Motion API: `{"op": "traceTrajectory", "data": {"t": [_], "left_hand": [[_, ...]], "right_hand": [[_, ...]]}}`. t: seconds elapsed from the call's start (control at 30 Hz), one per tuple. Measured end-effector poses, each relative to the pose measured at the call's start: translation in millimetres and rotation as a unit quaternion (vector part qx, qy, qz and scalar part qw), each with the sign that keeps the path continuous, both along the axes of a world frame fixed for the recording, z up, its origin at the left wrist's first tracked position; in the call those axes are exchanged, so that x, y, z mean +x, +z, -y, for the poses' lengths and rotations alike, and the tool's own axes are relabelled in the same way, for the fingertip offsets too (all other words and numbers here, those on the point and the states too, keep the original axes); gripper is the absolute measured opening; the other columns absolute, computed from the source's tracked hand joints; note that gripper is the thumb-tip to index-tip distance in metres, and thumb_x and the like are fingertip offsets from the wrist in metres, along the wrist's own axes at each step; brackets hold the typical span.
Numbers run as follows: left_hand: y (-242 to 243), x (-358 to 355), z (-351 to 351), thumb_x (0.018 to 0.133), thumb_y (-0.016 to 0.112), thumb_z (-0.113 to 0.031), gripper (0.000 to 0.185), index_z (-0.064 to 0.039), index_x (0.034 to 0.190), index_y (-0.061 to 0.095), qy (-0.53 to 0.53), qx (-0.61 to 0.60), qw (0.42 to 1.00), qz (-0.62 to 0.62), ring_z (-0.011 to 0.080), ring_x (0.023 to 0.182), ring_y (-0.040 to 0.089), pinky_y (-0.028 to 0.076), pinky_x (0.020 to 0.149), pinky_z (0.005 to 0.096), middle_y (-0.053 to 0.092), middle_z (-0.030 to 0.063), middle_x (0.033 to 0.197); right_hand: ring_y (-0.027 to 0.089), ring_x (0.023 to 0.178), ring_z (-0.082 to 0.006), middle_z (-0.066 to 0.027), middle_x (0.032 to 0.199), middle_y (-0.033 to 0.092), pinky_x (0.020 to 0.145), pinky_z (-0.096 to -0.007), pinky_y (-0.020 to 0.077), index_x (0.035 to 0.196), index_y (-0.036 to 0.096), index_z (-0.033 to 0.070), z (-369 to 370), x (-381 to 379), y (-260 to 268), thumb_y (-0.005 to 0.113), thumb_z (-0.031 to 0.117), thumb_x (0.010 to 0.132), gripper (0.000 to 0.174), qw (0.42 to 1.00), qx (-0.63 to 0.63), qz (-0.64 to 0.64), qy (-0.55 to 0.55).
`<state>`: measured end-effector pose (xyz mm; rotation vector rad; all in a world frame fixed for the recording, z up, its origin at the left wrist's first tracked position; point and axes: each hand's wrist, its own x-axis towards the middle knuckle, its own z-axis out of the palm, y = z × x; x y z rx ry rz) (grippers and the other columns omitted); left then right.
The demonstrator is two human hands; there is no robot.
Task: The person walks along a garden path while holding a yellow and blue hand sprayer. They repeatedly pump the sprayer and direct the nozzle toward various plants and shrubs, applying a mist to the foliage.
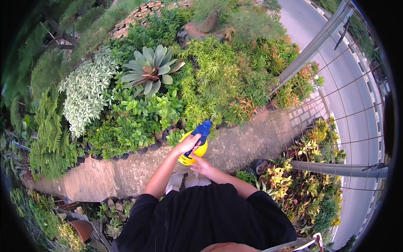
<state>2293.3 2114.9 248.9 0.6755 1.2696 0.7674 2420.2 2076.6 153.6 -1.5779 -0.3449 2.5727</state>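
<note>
My left hand [188, 144] is wrapped around the dark blue grip of a pressure sprayer [202, 151] with a round yellow tank. Its blue top [205, 125] tilts away from me towards the bushes, and black markings show on the tank. Beside the tank's lower right side is my right hand [201, 165], fingers spread; whether its fingertips touch the tank is unclear. Just beyond the sprayer grow bushy yellow-green plants [201, 110] and broad-leaved green plants [167, 108].
A concrete path [242, 138] runs crosswise before me. Behind it stand a large silvery bromeliad [153, 71] and white-variegated shrubs [89, 88]. To the right are yellow crotons [275, 179], a wire mesh fence with a metal post [333, 168], and a road [349, 85].
</note>
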Motion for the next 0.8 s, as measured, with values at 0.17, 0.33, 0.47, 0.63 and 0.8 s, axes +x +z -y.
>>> {"op": "traceTrajectory", "data": {"t": [0.17,0.33,0.47,0.63,0.8], "left_hand": [[-19,-16,25,0.083,0.039,-0.034,0.037,-0.005,0.061,0.045,-0.066,-0.032,0.997,-0.018,0.0075,0.039,0.038,0.032,0.039,0.0211,0.043,0.0,0.047],[-31,-23,48,0.079,0.041,-0.036,0.038,-0.005,0.058,0.047,-0.155,-0.033,0.984,-0.081,0.0083,0.038,0.039,0.032,0.037,0.0211,0.043,0.0001,0.046],[-39,-35,71,0.081,0.039,-0.035,0.037,-0.005,0.061,0.046,-0.095,-0.042,0.992,-0.077,0.0085,0.038,0.039,0.032,0.038,0.022,0.041,-0.0001,0.045],[-34,-58,109,0.083,0.038,-0.036,0.038,-0.005,0.062,0.045,-0.033,-0.064,0.995,-0.067,0.0078,0.038,0.037,0.031,0.038,0.0221,0.041,-0.0005,0.045],[-47,-89,152,0.083,0.037,-0.036,0.037,-0.005,0.064,0.045,-0.047,-0.089,0.992,-0.071,0.0074,0.038,0.038,0.033,0.039,0.0216,0.042,-0.0004,0.047]], "right_hand": [[0.046,0.097,-0.0242,-0.0052,0.098,0.039,0.074,-0.0384,0.0422,0.107,0.045,0.015,12,-5,-3,0.061,0.037,0.073,0.044,0.999,-0.005,-0.01,0.034],[0.054,0.087,-0.0241,-0.0058,0.092,0.041,0.073,-0.0384,0.0431,0.099,0.048,0.014,29,-12,-1,0.051,0.03,0.081,0.025,0.997,-0.036,-0.013,0.06],[0.054,0.085,-0.0233,-0.0064,0.094,0.042,0.074,-0.0384,0.0428,0.097,0.048,0.013,41,-23,-8,0.053,0.029,0.079,0.025,0.997,-0.034,-0.001,0.066],[0.049,0.09,-0.0221,-0.0069,0.099,0.043,0.078,-0.0391,0.0404,0.096,0.048,0.012,50,-44,4,0.058,0.028,0.073,0.029,0.993,-0.028,0.019,0.114],[0.046,0.096,-0.0235,-0.0084,0.105,0.042,0.078,-0.0405,0.0398,0.101,0.043,0.012,64,-69,2,0.059,0.026,0.071,0.037,0.984,-0.033,-0.022,0.171]]}}
